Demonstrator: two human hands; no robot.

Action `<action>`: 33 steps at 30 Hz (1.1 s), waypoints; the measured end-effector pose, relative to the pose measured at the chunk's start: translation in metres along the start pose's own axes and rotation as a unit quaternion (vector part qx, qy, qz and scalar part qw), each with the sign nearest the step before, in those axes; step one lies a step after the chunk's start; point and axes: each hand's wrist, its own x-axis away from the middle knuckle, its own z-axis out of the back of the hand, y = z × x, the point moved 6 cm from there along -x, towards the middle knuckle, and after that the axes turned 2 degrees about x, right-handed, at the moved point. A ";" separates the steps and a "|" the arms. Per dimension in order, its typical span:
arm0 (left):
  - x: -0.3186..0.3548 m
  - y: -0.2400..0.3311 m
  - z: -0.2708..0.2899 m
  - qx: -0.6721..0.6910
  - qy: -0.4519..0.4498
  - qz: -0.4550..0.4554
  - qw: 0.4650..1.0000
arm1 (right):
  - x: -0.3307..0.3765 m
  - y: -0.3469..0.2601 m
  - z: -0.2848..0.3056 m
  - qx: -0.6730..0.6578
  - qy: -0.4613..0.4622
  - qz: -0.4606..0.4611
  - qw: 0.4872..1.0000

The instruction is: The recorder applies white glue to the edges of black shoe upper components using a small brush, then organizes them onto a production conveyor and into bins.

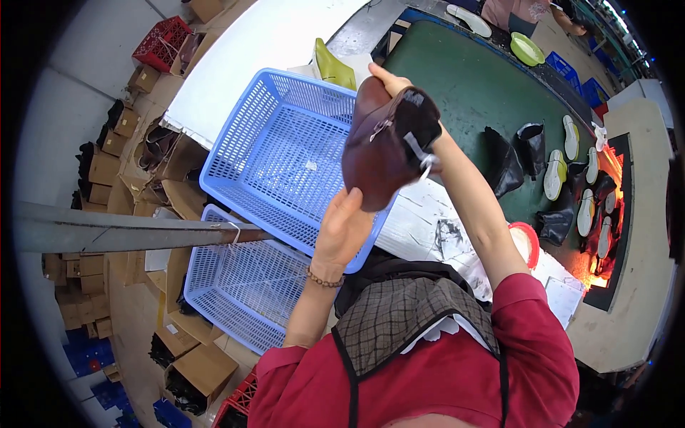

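Note:
A dark brown leather ankle boot (374,160) is held in the air above the right side of a blue perforated plastic basket (221,167). Its zipper pull and dark lined opening face up, and a whitish piece hangs near the opening. My left hand (342,228), with a bead bracelet at the wrist, grips the boot's near end; some fingers are hidden under it. Behind the far end, my right hand (391,80) is closed round the boot, mostly covered by it. A yellow-green shoe last (334,68) stands just past the basket.
A second blue basket (235,292) sits below the first, with a metal pole (135,232) crossing it. On the right, a green conveyor belt (457,78) carries black boots (503,162) and pale soles (554,175) toward a glowing heater opening (615,214). Cardboard boxes (203,371) crowd the left floor.

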 end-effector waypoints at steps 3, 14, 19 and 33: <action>-0.012 0.009 -0.025 0.077 0.001 -0.022 0.997 | -0.020 0.012 -0.008 -0.266 -0.391 0.039 0.880; -0.029 -0.003 -0.062 0.320 -0.015 0.031 0.947 | -0.064 0.036 0.010 -0.136 -0.102 0.018 0.985; -0.033 0.006 -0.062 0.207 -0.020 -0.053 0.977 | -0.046 0.025 0.010 -0.214 -0.059 0.123 0.967; -0.020 -0.009 -0.090 0.198 -0.006 0.035 0.980 | -0.063 -0.047 0.055 -0.231 -0.196 0.135 0.943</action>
